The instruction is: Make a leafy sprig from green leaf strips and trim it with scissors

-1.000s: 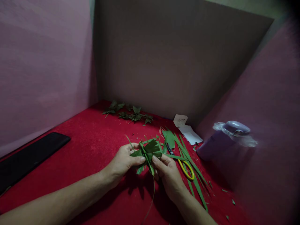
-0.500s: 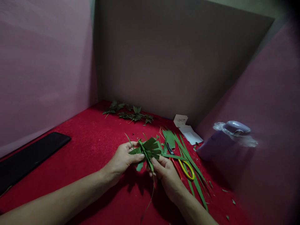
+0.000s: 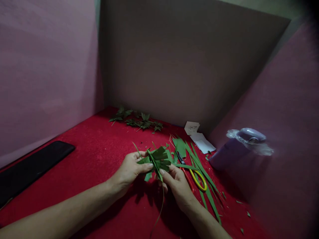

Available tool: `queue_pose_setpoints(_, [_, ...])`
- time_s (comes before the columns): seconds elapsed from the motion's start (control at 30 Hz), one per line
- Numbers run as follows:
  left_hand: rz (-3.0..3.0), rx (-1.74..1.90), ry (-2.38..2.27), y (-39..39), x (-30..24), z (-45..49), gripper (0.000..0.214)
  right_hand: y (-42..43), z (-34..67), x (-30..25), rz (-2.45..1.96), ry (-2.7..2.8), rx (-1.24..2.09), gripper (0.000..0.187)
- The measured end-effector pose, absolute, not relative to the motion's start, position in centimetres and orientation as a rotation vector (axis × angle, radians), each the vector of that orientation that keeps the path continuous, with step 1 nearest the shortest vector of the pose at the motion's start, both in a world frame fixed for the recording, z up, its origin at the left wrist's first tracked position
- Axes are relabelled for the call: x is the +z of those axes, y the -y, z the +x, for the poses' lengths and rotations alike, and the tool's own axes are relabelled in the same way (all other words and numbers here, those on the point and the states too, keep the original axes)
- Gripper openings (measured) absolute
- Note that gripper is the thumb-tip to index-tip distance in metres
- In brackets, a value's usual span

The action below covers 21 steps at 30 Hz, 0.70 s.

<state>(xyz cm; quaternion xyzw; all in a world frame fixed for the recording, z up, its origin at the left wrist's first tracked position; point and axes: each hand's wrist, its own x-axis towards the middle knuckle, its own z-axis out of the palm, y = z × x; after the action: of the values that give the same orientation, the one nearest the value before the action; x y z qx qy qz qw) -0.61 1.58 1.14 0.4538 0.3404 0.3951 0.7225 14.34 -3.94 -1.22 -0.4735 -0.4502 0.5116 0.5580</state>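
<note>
Between my hands is a small bundle of green leaf pieces, its cut leaf flaps fanning out from a thin central stem. My left hand pinches its left side, thumb on top. My right hand grips the lower right end, its thumb pressed near the stem; some fingers are hidden underneath. A thin strand trails down from the bundle toward me. Just right of my right hand lies a pair of scissors with one yellow and one red handle, blades partly over leaf strips.
Long green leaf strips and scraps lie at the right on the red cloth. Leafy sprigs lie at the back, near white papers. A purple container with plastic wrap stands right; a black flat object lies left.
My right thumb and fingers have shifted very slightly on the lower end of the bundle. My left hand and the surrounding things look the same.
</note>
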Motion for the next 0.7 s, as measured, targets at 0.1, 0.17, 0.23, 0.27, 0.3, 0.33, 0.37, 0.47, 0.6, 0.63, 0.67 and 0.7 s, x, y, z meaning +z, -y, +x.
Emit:
queue_pose_setpoints(0.1, [0.997,0.875,-0.744,-1.53,1.22,-0.67,0.036,3.91,14.52,-1.5,-1.114,1.101,1.221,0.017])
queue_pose_setpoints(0.17, [0.993,0.883,-0.745,-1.49,1.28,-0.69,0.036,3.88,14.69,-1.64,-1.119,1.115,1.238,0.015])
queue_pose_setpoints(0.23, [0.995,0.875,-0.746,-1.43,1.38,-0.67,0.037,3.87,14.84,-1.66,-1.12,1.123,1.249,0.014])
queue_pose_setpoints(0.27, [0.997,0.868,-0.746,-1.39,1.43,-0.65,0.037,3.86,14.92,-1.63,-1.119,1.125,1.253,0.014])
queue_pose_setpoints(0.3, [1.001,0.86,-0.747,-1.37,1.49,-0.62,0.038,3.85,14.99,-1.59,-1.117,1.125,1.26,0.014])
queue_pose_setpoints(0.33, [1.004,0.856,-0.751,-1.35,1.54,-0.59,0.039,3.83,15.07,-1.54,-1.117,1.122,1.269,0.014])
queue_pose_setpoints(0.37, [1.007,0.857,-0.755,-1.34,1.58,-0.56,0.04,3.82,15.13,-1.49,-1.122,1.117,1.279,0.014])
queue_pose_setpoints(0.47, [0.995,0.878,-0.77,-1.4,1.61,-0.52,0.042,3.78,15.25,-1.32,-1.143,1.109,1.28,0.017])
queue_pose_setpoints(0.6, [0.971,0.905,-0.77,-1.62,1.4,-0.58,0.044,3.78,15.04,-1.12,-1.135,1.117,1.251,0.018])
queue_pose_setpoints(0.63, [0.97,0.916,-0.769,-1.66,1.31,-0.61,0.044,3.78,14.96,-1.1,-1.126,1.111,1.249,0.018])
queue_pose_setpoints(0.67, [0.972,0.922,-0.765,-1.67,1.23,-0.63,0.045,3.78,14.89,-1.09,-1.117,1.1,1.249,0.017])
queue_pose_setpoints(0.7, [0.976,0.919,-0.762,-1.67,1.15,-0.66,0.046,3.77,14.84,-1.1,-1.11,1.088,1.251,0.017])
